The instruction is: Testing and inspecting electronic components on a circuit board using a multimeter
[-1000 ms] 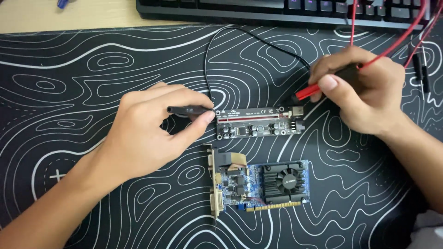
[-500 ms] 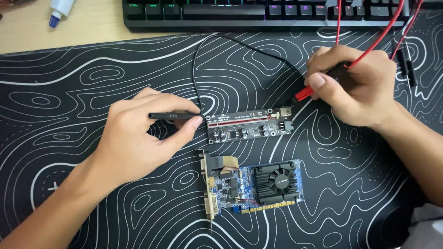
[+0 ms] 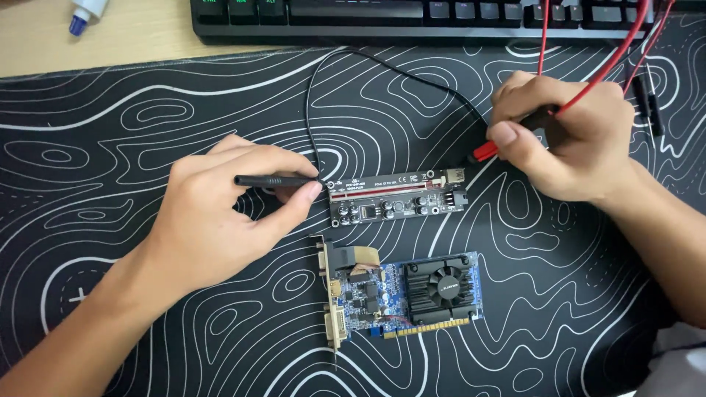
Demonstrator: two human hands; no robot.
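Observation:
A small black riser board (image 3: pixel 397 198) with a red slot lies in the middle of the black desk mat (image 3: pixel 110 132). My left hand (image 3: pixel 220 213) grips a black test probe (image 3: pixel 276 181), its tip touching the board's left end. My right hand (image 3: pixel 566 136) pinches a red test probe (image 3: pixel 487 151), its tip pointing down at the board's right end near a silver port. A black lead (image 3: pixel 353 59) and a red lead (image 3: pixel 610 62) run back from the probes. Below the board lies a blue graphics card (image 3: pixel 401 294) with a black fan.
A black keyboard (image 3: pixel 412 15) runs along the far edge of the mat. A white tube with a blue cap (image 3: pixel 84 13) lies on the wooden desk at the far left. More red and black leads (image 3: pixel 647 88) hang at the far right.
The view has shifted, so everything sits a little lower in the frame. Both hands stay on their probes at the two ends of the riser board.

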